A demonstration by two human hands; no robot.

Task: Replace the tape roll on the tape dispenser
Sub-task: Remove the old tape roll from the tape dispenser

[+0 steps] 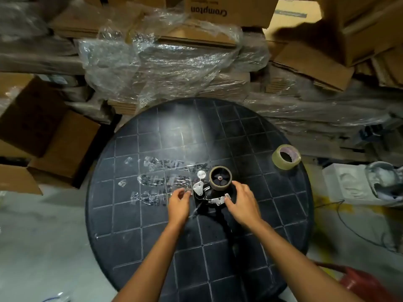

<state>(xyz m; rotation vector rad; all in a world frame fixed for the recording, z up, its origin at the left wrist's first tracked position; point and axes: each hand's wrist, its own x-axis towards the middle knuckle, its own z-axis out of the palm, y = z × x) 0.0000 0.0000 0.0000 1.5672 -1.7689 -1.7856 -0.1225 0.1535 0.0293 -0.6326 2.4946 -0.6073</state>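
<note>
Head view, looking steeply down, close over round table (122, 214)

Counter (218, 247): dark matt plastic, moulded grid, scuffed, glare patch top centre. Tape dispenser (210, 192): black plastic body, shiny bare-metal plates. Mounted roll (220, 178): brown, dull. Spare tape roll (286, 157), right edge: glossy yellowish film, cardboard core. Crinkled clear tape strips (161, 179) stuck centre-left. Behind: corrugated cardboard (229, 9), glossy plastic wrap (157, 62).
</note>
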